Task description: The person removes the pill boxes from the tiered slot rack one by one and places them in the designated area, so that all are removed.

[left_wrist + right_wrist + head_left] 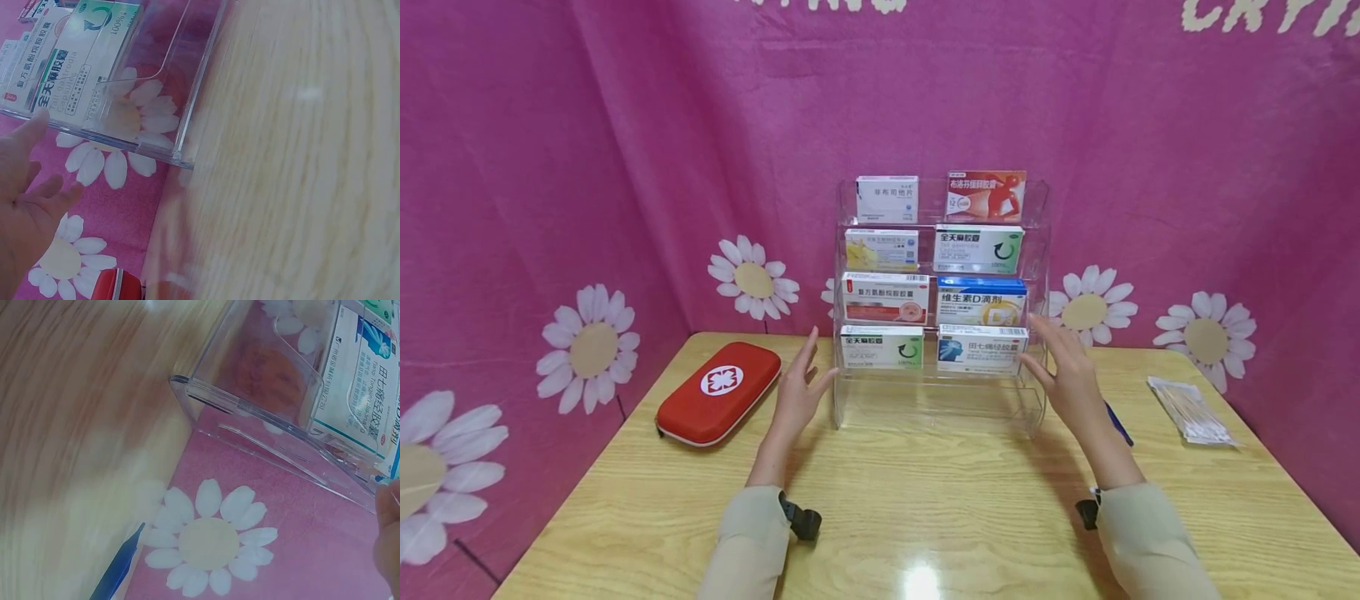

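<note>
- Pouch [718, 392] — red, zipped, with a white emblem — lies flat on the worktop [925, 517], just outside the left hand and apart from it.
- Left hand [800, 387] is raised off the worktop with fingers straight and slightly spread, palm turned inward; it holds nothing. Its fingertips [34, 122] sit just beside the left wall of the clear rack, and whether they touch the plastic cannot be told.
- Clear rack [940, 400], a stepped acrylic stand, rests on the worktop between the two hands, its front edge just ahead of the palms.
- Medicine boxes fill its four tiers, two per tier; the green-and-white box [882, 347] on the lowest tier is nearest the left hand, the blue-and-white box [981, 348] beside it nearest the right.
- Right hand [1067, 375] is likewise lifted, fingers extended and relaxed, palm facing inward at the rack's right wall, gripping nothing — contact is unclear.
- Blue pen [1118, 423] lies on the worktop, partly hidden behind the right wrist.
- Packet of cotton swabs [1191, 410] lies well outside the right hand, near the worktop's far right edge.
</note>
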Demonstrator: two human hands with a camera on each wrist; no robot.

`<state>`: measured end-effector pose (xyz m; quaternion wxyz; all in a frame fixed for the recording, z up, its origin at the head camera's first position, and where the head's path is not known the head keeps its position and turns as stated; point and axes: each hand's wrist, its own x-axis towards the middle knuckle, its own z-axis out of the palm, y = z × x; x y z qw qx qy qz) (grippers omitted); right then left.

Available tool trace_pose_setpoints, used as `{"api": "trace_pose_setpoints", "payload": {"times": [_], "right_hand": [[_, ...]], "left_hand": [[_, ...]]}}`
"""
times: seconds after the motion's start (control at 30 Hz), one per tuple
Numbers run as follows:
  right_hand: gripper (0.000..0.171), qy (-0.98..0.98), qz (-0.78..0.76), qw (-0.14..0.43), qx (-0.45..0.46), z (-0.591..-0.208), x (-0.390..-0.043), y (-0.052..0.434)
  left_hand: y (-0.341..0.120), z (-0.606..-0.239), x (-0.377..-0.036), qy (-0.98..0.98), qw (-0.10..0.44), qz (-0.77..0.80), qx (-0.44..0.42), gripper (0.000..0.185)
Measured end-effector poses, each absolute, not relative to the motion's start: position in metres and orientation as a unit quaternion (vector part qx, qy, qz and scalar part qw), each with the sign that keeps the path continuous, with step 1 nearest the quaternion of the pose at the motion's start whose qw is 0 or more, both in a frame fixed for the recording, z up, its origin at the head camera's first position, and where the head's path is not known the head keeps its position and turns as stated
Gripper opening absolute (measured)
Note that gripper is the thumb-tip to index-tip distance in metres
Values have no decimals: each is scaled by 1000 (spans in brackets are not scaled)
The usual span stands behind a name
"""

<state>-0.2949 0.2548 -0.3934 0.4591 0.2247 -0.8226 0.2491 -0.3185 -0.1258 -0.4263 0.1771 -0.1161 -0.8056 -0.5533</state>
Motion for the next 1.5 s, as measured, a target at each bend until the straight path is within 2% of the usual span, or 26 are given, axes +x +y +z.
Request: {"api": "trace_pose_setpoints", "payload": {"times": [0.53,1.0,1.2,1.5], "right_hand": [[44,-863,187,424,201,-397,-303,243],[28,-856,201,443,177,-397,-306,236],[26,-859,214,433,170,-395,-307,235],[25,-853,256,420,173,-392,-305,235]], "left_hand": [[-122,-428,-318,-780,136,-590,-160,66],[-126,-424,-314,-793,112,-576,-163,66],[-126,-422,-311,-794,113,-576,-160,65],[-125,-398,-292,-798,103,-568,-173,62]]}}
